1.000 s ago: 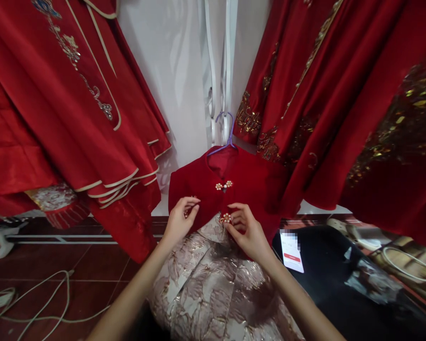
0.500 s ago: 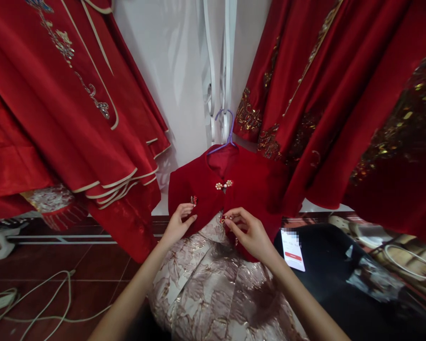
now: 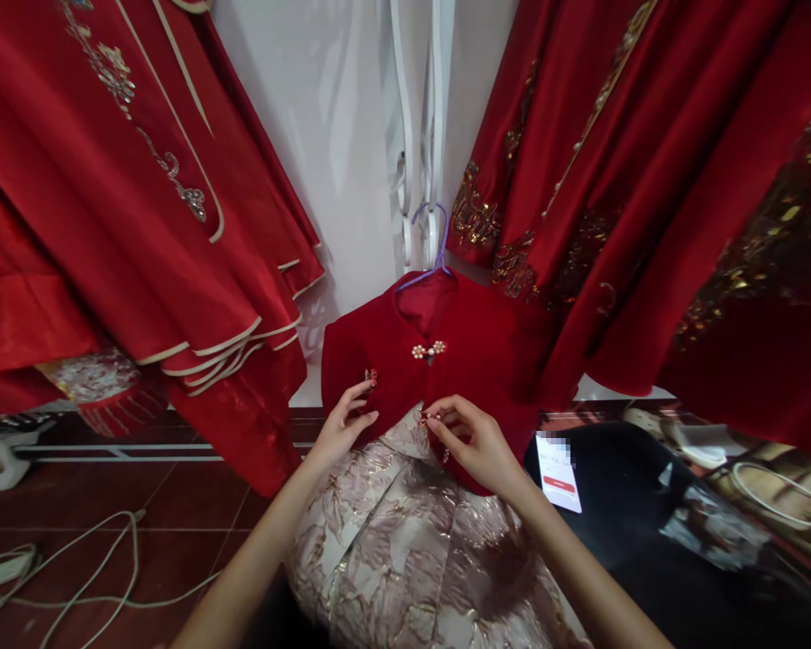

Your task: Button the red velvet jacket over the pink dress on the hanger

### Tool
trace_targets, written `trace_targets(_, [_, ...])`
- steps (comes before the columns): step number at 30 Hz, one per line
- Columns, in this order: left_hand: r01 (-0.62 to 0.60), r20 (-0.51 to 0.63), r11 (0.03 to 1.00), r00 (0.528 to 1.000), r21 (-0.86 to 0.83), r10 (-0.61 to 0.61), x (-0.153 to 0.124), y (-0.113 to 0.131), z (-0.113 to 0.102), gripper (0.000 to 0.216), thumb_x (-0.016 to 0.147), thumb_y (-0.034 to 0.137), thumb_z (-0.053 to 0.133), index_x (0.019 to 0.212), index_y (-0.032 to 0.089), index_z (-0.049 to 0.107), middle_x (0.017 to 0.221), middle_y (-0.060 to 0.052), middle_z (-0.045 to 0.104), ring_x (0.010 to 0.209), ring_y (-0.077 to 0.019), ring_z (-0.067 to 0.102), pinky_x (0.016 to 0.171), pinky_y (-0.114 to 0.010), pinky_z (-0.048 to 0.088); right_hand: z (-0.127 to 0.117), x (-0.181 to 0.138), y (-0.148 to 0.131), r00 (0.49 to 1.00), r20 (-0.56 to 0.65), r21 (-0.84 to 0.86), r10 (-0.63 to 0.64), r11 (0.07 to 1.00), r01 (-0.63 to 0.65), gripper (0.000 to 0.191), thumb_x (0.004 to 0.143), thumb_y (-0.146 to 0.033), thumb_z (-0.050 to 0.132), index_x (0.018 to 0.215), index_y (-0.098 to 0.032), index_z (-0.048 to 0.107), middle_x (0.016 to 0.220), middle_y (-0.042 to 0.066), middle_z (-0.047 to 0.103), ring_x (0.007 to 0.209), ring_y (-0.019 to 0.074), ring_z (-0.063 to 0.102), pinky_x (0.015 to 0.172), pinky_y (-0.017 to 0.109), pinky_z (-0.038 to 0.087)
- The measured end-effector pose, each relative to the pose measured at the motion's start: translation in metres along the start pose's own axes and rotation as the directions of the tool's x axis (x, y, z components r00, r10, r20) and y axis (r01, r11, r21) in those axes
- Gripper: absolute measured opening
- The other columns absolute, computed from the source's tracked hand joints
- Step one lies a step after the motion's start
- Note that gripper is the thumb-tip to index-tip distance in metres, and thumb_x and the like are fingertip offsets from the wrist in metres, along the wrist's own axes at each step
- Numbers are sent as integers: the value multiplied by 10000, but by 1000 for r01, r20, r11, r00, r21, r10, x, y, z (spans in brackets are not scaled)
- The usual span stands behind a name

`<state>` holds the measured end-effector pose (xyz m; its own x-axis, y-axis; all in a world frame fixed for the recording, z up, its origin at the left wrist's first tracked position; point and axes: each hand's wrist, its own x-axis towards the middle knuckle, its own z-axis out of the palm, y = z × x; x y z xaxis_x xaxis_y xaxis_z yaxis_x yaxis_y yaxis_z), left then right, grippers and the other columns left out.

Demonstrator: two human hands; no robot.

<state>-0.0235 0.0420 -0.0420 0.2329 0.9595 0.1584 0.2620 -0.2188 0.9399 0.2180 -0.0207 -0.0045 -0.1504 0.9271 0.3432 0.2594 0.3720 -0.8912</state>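
A small red velvet jacket [image 3: 473, 347] hangs on a purple hanger [image 3: 427, 261] in front of me, over a pale gold brocade skirt [image 3: 405, 550]. A pearl clasp [image 3: 428, 350] at its collar is fastened. My left hand [image 3: 343, 424] pinches the jacket's left front flap, where a small jewelled clasp piece [image 3: 371, 376] sits by my fingertips. My right hand [image 3: 469, 442] pinches the right front edge at the lower clasp [image 3: 427, 419], fingers curled on the fabric.
Large red embroidered gowns hang at left [image 3: 128, 198] and right [image 3: 649, 198] against a white wall. White cables [image 3: 87, 559] lie on the dark red floor at left. A white tag [image 3: 558, 471] rests on black cloth [image 3: 655, 523] at right.
My left hand has pulled the left flap slightly outward, baring its clasp piece. My right hand has curled tighter over the lower clasp, partly hiding it.
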Motion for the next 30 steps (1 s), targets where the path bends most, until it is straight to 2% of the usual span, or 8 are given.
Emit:
trace_targets(3, [-23,21,1000,1000,-4,24,-1,5,1,514,810,338,613,1303,271,484,1426,-49,452,1253,-232,458,1088,-417,335,-1,0,0,1000,3,2,1,1000,-1,145,884,-335,549,950,-217,602,899,28,641,770,136,616,643,255,506])
trace_targets(6, [-5,39,1000,999,17,5,-1,8,3,551,800,341,627,1325,271,480,1438,-51,444,1267,-240,446,1068,-413,358,-1,0,-1,1000,7,-5,1,1000,-1,145,885,-336,550,947,-216,603,889,27,640,763,135,614,640,255,503])
trace_targets(9, [21,-20,1000,1000,20,-21,2,12,5,525,766,346,656,1267,239,541,1378,-70,513,1214,-240,495,1026,-411,403,-1,0,1,1000,4,10,11,1000,-11,151,879,-341,561,948,-213,605,893,27,648,771,136,619,643,254,506])
trace_targets(14, [-20,-117,998,993,-66,12,10,30,2,347,744,331,658,1052,172,660,1227,-103,634,1049,-208,609,972,-387,454,0,4,1,998,39,144,41,988,-46,178,861,-339,587,976,-209,621,946,39,674,831,139,636,701,261,527])
trace_targets(19, [-39,-192,994,981,-101,20,10,48,6,312,706,269,670,985,130,690,1028,-111,719,942,-205,667,923,-367,489,15,31,-6,999,32,257,-8,966,0,251,838,-317,611,1064,-212,635,940,40,694,855,142,653,777,289,542])
trace_targets(21, [-29,-212,990,977,-135,0,10,49,9,334,687,259,679,993,125,691,1004,-104,727,907,-201,678,914,-368,499,25,48,-8,999,-2,232,-48,972,47,258,836,-307,607,1076,-217,640,968,41,695,866,144,659,781,290,550])
trace_targets(25, [-7,-256,983,966,-184,-41,14,44,13,362,664,266,695,991,110,692,991,-106,731,887,-200,685,915,-373,507,45,75,0,994,-70,44,-79,996,82,157,818,-239,605,949,-207,686,929,35,701,816,141,667,746,273,561])
trace_targets(30, [-32,-289,983,957,-182,-22,19,39,12,313,681,278,700,950,119,708,1051,-110,717,942,-202,676,930,-360,502,55,83,11,991,-64,-71,-119,991,115,165,826,-177,561,932,-200,687,897,35,682,767,132,663,710,251,560])
